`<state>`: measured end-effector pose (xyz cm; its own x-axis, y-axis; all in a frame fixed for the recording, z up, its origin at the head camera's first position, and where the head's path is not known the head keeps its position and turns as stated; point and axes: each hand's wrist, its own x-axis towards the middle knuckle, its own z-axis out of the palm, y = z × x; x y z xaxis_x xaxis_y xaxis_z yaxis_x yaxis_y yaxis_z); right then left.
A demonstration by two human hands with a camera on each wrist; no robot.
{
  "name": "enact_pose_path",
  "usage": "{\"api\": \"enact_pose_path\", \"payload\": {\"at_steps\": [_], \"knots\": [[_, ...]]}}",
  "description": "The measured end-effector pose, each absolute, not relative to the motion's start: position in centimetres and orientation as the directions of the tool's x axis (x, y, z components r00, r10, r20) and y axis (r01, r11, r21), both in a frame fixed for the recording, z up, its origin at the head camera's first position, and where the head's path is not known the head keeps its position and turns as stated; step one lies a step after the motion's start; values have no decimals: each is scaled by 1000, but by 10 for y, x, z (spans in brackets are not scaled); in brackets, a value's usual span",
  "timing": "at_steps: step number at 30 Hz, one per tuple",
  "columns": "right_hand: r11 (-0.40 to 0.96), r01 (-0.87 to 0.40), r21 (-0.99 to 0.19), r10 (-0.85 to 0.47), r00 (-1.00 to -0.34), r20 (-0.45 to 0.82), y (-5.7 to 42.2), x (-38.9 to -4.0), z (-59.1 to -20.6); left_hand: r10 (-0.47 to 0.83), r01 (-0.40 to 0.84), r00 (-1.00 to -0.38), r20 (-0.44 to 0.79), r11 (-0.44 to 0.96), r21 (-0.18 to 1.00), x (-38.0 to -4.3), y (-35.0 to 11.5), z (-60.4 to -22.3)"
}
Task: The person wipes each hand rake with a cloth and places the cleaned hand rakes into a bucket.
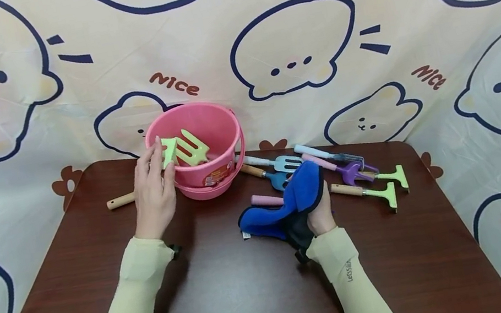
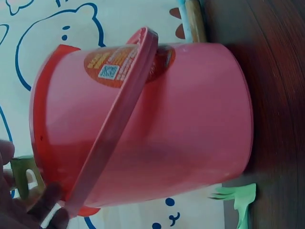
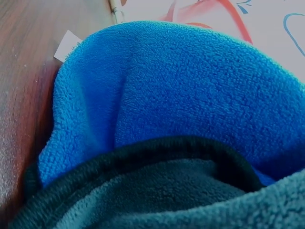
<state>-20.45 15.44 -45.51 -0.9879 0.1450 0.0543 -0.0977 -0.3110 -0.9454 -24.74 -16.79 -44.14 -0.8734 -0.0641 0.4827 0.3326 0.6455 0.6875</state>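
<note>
At the rim of a pink bucket, my left hand pinches the light-green head of a small hand rake between fingers and thumb. In the left wrist view the green rake head shows between dark fingertips, beside the bucket's red rim band. A light-green hand fork leans inside the bucket. My right hand grips a blue fleecy cloth piece with black lining, held over the table's middle. The cloth hides most of the right fingers, and fills the right wrist view.
Right of the bucket lie several toy garden tools: a light-blue fork, a purple fork and green rakes. A pink handle sticks out behind the cloth. Left of the bucket lies a wooden handle. A patterned curtain stands behind.
</note>
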Motion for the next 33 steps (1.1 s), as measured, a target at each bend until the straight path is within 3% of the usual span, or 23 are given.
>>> {"api": "enact_pose_path", "payload": {"at_steps": [4,9,16,19,24,28,31,33], "knots": [[-228,3,-974,187,-981,-47,157,-208,-459,-46,302,-894,445,672,676,-246,-169,-440],[-209,-49,-977,200,-980,7,159,-211,-464,-40,294,-898,439,689,663,-247,-169,-440],[-350,-230,-908,90,-973,212,159,-212,-472,-36,308,-890,454,687,658,-246,-170,-441],[-339,-238,-910,96,-971,218,159,-212,-474,-30,316,-888,459,685,657,-247,-171,-441],[-340,-223,-914,112,-974,196,160,-212,-473,-25,341,-880,475,662,667,-249,-175,-441],[-226,-34,-974,151,-989,-1,160,-213,-466,-94,371,-838,538,626,686,-252,-187,-443],[-174,60,-983,169,-981,-90,161,-214,-461,-176,339,-815,552,627,701,-255,-205,-448],[-186,19,-982,172,-984,-51,162,-215,-463,-208,276,-835,509,642,715,-257,-219,-453]]}}
